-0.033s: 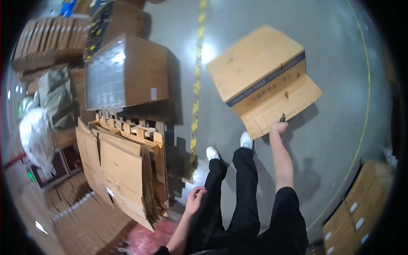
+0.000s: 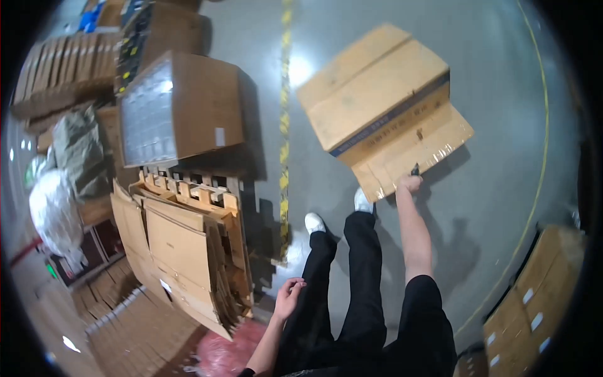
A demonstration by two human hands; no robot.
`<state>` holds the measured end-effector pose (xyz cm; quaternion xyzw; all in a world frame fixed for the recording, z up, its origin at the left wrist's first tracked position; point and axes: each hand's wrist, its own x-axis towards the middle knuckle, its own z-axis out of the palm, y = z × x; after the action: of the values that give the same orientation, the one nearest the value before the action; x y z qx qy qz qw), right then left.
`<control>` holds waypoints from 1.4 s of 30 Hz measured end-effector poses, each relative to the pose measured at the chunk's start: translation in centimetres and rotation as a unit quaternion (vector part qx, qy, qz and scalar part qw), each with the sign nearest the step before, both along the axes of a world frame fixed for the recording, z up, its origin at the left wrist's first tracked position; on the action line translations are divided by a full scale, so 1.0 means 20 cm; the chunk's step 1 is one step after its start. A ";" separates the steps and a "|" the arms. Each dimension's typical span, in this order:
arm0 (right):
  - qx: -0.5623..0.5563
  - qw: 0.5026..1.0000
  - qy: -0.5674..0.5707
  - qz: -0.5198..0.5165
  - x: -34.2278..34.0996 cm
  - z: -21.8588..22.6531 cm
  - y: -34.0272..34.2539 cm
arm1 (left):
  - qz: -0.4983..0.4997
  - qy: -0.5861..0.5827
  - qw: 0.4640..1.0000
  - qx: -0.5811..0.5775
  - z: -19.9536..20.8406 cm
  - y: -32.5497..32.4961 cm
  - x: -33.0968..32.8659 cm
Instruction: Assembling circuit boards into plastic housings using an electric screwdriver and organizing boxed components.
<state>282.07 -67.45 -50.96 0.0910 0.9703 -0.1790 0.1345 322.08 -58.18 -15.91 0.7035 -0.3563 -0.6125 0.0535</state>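
Observation:
A large brown cardboard box (image 2: 377, 94) with a dark blue band lies on the floor ahead of my feet. A line or crease runs across its upper face, and a flap (image 2: 433, 147) folds out toward me, with shiny strips along its edge. My right hand (image 2: 409, 183) is closed on a small black tool (image 2: 415, 169) at the flap's near edge; whether it also touches the cardboard I cannot tell. My left hand (image 2: 287, 298) hangs beside my left thigh, fingers loosely bent and apart, with nothing visible in it.
To the left, flattened cardboard sheets (image 2: 176, 232) lean against a wooden pallet (image 2: 231, 204). Beyond them stands a film-covered box (image 2: 207, 110). Pink plastic wrap (image 2: 229, 349) lies at lower left. More cartons (image 2: 534, 295) stand at lower right. A yellow-black floor stripe (image 2: 284, 157) runs between.
A line or crease now shows across the box's upper face, and bright strips show along the flap's edge. The whole view has shifted slightly. Both hands have hardly moved.

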 end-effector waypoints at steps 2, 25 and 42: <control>-0.032 0.974 -0.221 -0.020 0.21 -0.08 0.11 | 0.002 -0.050 0.997 0.050 0.04 0.06 0.08; 0.175 0.634 -0.049 0.752 0.38 0.05 -0.82 | 0.100 -0.067 0.990 0.071 -0.16 -0.51 0.09; 0.036 0.496 -0.050 0.866 0.12 0.23 -0.71 | 0.017 -0.009 1.000 -0.025 -0.69 -1.60 -0.24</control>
<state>284.54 -81.70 -46.42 -0.7812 0.5603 0.0673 0.2668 317.25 -90.27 -29.73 0.7138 -0.3597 -0.5959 0.0781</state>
